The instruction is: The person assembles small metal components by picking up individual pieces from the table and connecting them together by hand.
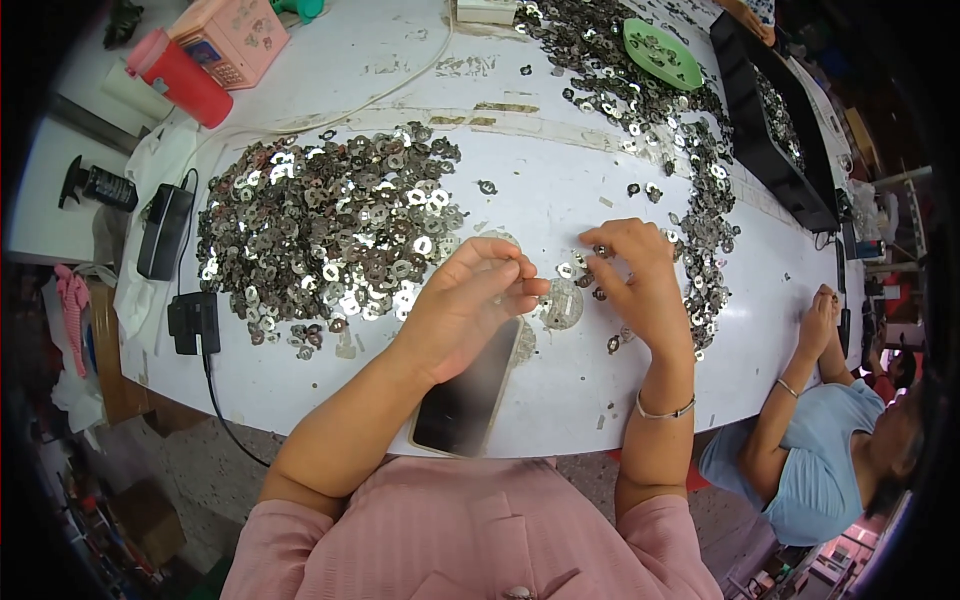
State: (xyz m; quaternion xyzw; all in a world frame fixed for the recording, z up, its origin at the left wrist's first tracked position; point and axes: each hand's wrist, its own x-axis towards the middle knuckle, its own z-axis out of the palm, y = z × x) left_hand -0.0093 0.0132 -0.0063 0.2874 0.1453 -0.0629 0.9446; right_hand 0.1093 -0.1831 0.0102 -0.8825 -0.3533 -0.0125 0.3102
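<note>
My left hand is above the table near the middle, its thumb against its curled fingers. Anything pinched there is too small to make out. Just right of it, my right hand curves over several small metal parts, thumb and forefinger apart. Between the hands lies a round translucent disc. A phone with a dark screen rests below my left hand, by the table's near edge. To the left spreads a large heap of small, shiny, ring-shaped metal pieces.
More metal pieces run down the right side, with a green dish and a long black tray behind. A red tumbler, a pink box and black devices stand left. A co-worker sits at right.
</note>
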